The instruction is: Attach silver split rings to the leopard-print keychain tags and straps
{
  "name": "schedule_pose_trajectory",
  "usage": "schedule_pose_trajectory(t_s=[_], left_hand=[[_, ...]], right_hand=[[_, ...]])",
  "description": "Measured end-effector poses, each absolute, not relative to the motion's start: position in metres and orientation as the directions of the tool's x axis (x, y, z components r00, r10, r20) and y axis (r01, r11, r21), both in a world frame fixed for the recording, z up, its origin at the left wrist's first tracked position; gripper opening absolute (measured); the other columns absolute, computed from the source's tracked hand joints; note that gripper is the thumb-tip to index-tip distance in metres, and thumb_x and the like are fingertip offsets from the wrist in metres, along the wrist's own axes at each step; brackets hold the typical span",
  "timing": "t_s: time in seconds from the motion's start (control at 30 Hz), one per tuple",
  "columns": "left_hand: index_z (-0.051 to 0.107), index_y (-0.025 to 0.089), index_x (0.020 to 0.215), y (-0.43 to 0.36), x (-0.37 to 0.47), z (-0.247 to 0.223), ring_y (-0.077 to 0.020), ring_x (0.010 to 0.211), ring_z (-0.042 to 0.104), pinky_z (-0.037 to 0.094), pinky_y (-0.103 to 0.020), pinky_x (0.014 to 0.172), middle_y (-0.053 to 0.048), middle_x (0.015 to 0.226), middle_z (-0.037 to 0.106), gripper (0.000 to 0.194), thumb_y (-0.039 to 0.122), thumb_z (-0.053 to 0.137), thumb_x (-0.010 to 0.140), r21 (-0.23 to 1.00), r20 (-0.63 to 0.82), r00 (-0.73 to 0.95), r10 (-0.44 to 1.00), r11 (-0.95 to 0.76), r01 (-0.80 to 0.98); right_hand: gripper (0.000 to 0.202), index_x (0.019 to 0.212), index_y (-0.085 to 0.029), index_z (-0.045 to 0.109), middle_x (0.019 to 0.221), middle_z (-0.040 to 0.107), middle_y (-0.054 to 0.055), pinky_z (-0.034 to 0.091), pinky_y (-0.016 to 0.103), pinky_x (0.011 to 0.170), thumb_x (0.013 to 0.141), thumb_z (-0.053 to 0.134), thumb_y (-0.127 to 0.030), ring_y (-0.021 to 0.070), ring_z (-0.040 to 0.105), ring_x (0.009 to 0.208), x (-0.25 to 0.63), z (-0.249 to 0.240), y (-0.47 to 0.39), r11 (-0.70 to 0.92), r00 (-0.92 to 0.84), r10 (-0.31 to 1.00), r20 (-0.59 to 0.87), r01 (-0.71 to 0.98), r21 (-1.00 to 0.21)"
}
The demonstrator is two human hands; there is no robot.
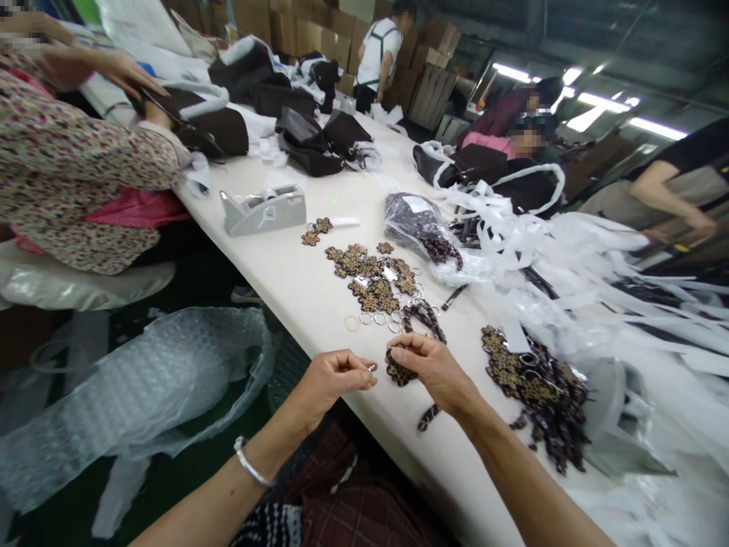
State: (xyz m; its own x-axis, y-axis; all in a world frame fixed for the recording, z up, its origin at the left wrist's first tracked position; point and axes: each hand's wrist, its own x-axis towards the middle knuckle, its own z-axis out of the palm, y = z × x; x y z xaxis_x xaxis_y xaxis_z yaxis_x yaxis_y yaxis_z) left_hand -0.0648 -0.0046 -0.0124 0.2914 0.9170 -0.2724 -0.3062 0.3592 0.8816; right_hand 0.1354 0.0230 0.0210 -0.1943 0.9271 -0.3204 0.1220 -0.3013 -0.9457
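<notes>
A: Fig. 1: hands' state?

B: L hand (342, 370): closed, pinching a tiny, shiny silver metal piece (372, 368); exact form too small to tell. R hand (433, 366): thumb & fingers gripping a flat, flower-shaped, brown-and-black patterned tag (400, 372), over the white flat-topped table (319, 304), nr its edge. Tag & metal piece apart.

A: Handling?

B: Tag: prob. light, stiffish, not fragile; hold flat at rim, thumb opp. fingers. Metal piece: prob. hard, slippery, easily dropped; fingertip pinch best.

A: Edges, room?

B: Table edge runs diagonally by the L hand; a dropped pc. could roll off. Ahead: heap of similar brown-and-black flower tags (379, 295). R of R forearm: mixed heap of tags & dark cords (535, 391), so R-ward swing prob. tighter; approx. more room btwn the heaps.
</notes>
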Motion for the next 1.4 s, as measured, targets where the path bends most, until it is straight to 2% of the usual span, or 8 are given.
schedule_pose_trajectory(t_s=[0.17,0.3,0.57,0.77,0.97,1.17,1.3,1.4], left_hand=[[0.069,0.016,0.065,-0.012,-0.039,-0.011,-0.0254,0.101,0.065,0.044,-0.031,0.087,-0.008,0.085,0.075,0.007,0.02,0.073,0.069,0.937,-0.241,0.336,0.91,0.308,-0.164],[0.069,0.016,0.068,-0.018,-0.024,-0.008,-0.0242,0.098,0.067,0.045,-0.029,0.086,-0.008,0.092,0.075,0.006,0.017,0.067,0.073,0.965,-0.189,0.384,0.904,0.243,-0.095],[0.066,0.016,0.066,-0.025,-0.011,0.003,-0.0231,0.091,0.067,0.047,-0.028,0.081,-0.008,0.093,0.074,0.008,0.01,0.062,0.072,0.982,-0.154,0.399,0.904,0.187,-0.043],[0.065,0.016,0.066,-0.027,-0.013,0.002,-0.0197,0.085,0.067,0.046,-0.025,0.075,-0.006,0.091,0.073,0.012,0.009,0.059,0.073,0.993,-0.115,0.378,0.918,0.118,0.016],[0.064,0.016,0.065,-0.03,-0.015,0.001,-0.0149,0.077,0.064,0.044,-0.022,0.069,-0.003,0.086,0.071,0.014,0.008,0.057,0.074,0.995,-0.087,0.367,0.926,0.063,0.076],[0.064,0.016,0.066,-0.035,-0.014,0.002,-0.0146,0.079,0.065,0.045,-0.022,0.072,-0.002,0.084,0.069,0.015,0.005,0.057,0.074,0.988,0.01,0.367,0.93,-0.065,0.138],[0.064,0.016,0.066,-0.034,-0.014,0.002,-0.016,0.083,0.066,0.046,-0.023,0.074,-0.003,0.087,0.07,0.015,0.007,0.057,0.075,0.991,-0.026,0.363,0.931,-0.025,0.135],[0.064,0.016,0.065,-0.033,-0.013,0.001,-0.0159,0.081,0.066,0.045,-0.023,0.072,-0.003,0.089,0.071,0.013,0.009,0.058,0.074,0.99,-0.057,0.369,0.928,0.005,0.14]], right_hand=[[0.026,0.086,-0.018,0.07,0.066,0.064,-0.002,0.04,0.022,0.051,0.074,0.078,-0.039,0.0101,0.055,0.057,0.154,0.035,-0.017,-0.38,-0.17,0.905,-0.389,0.082,-0.921],[0.024,0.088,-0.019,0.068,0.062,0.061,-0.003,0.038,0.022,0.048,0.077,0.075,-0.04,0.0091,0.051,0.05,0.16,0.045,-0.042,-0.387,-0.189,0.898,-0.398,0.094,-0.917],[0.019,0.082,-0.019,0.069,0.07,0.064,0.001,0.042,0.025,0.055,0.079,0.072,-0.038,0.0131,0.055,0.062,0.156,0.042,-0.057,-0.247,-0.071,0.959,-0.275,0.275,-0.929],[0.016,0.08,-0.018,0.068,0.064,0.062,0.0,0.043,0.023,0.049,0.083,0.067,-0.033,0.0116,0.053,0.055,0.153,0.03,-0.056,-0.171,-0.008,0.982,-0.189,0.392,-0.904],[0.016,0.084,-0.017,0.066,0.06,0.062,-0.001,0.044,0.021,0.044,0.085,0.064,-0.034,0.0102,0.054,0.048,0.151,0.029,-0.055,-0.227,-0.032,0.966,-0.257,0.373,-0.9],[0.022,0.082,-0.016,0.066,0.058,0.06,-0.003,0.04,0.019,0.041,0.077,0.071,-0.037,0.0086,0.049,0.046,0.164,0.032,-0.045,-0.373,-0.051,0.916,-0.399,0.261,-0.89],[0.025,0.08,-0.015,0.068,0.06,0.06,-0.003,0.037,0.018,0.045,0.072,0.077,-0.037,0.0069,0.048,0.05,0.171,0.028,-0.047,-0.435,-0.054,0.892,-0.448,0.161,-0.886],[0.025,0.081,-0.015,0.069,0.062,0.061,-0.002,0.037,0.018,0.047,0.073,0.076,-0.036,0.0072,0.048,0.052,0.168,0.027,-0.053,-0.422,-0.028,0.903,-0.429,0.128,-0.897]])
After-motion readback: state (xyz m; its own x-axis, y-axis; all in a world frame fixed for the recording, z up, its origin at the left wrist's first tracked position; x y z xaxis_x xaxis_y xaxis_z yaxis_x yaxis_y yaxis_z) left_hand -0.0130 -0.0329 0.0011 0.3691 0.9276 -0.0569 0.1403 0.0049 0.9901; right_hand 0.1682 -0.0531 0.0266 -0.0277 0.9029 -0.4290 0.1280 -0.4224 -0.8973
